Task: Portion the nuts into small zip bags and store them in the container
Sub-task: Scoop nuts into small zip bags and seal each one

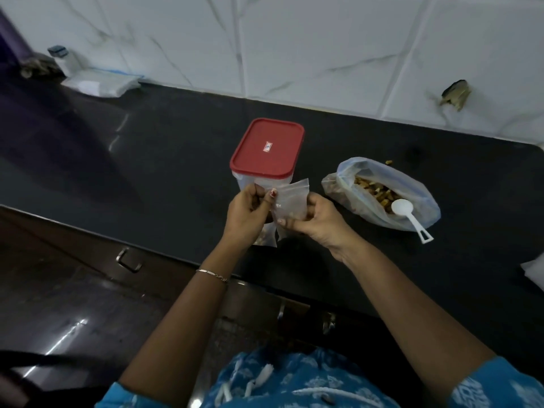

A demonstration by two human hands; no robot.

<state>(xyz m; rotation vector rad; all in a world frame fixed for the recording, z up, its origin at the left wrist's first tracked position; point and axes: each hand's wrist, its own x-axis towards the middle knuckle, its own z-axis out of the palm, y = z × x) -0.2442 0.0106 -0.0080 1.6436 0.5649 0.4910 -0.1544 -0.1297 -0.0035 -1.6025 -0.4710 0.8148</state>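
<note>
A small clear zip bag (290,201) is held up between both hands above the black counter (164,160). My left hand (245,214) pinches its left top corner, and my right hand (316,220) grips its right side and bottom. Below the left hand lies another small bag with nuts (266,238), partly hidden. Just behind the hands stands a clear container with its red lid (268,147) on. To the right lies an open plastic bag of nuts (379,192) with a white scoop (407,212) resting in it.
A stack of empty clear bags (101,82) and a small white jar with a dark cap (63,58) sit at the far left by the tiled wall. A few loose nuts (390,162) lie behind the nut bag. Drawer handles (128,260) are below the counter edge.
</note>
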